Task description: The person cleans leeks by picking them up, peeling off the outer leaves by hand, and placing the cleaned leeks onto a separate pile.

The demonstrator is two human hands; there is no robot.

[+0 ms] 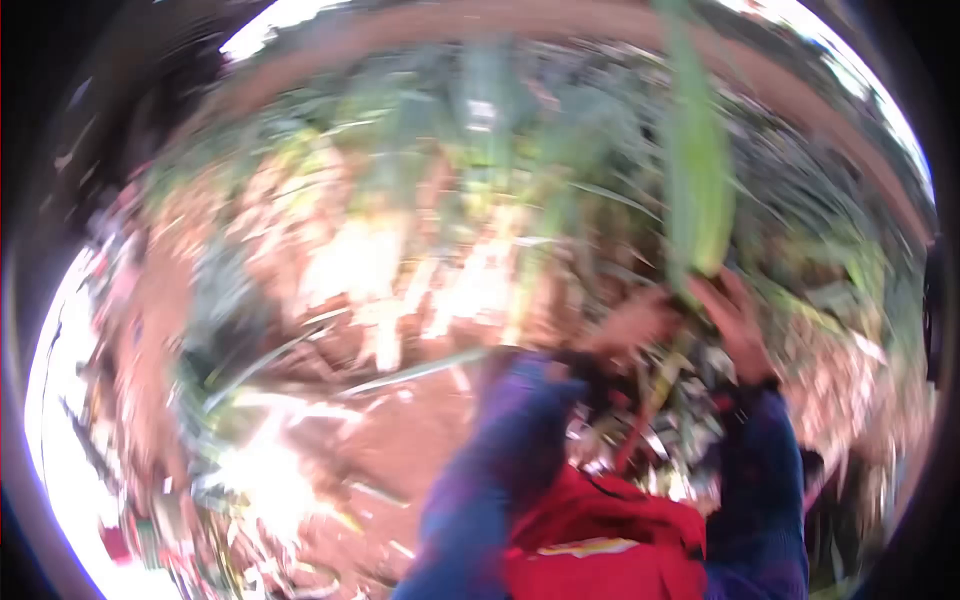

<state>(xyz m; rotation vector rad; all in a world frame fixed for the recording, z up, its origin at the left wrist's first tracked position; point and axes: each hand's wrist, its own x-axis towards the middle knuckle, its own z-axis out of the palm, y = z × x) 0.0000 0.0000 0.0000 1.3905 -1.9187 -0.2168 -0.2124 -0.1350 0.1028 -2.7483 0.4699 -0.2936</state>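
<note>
A bunch of long, broad green leaves (703, 170) rises upright in front of me, smeared by motion. My left hand (640, 322) is closed at the base of the leaves, reaching in from the left. On the other side, my right hand (735, 322) lies against the same base, its fingers bent around it. Blur hides the exact grip of both hands and the plant's lower end. Below the hands hangs a thin reddish-yellow strip (655, 395), its kind unclear.
Rows of green plants (420, 110) stretch across the reddish soil (400, 430) ahead. Cut or fallen leaves (410, 372) lie on the ground to the left. A red garment or bag (610, 540) covers my front, between blue sleeves. A brown earth strip (480, 22) runs along the far side.
</note>
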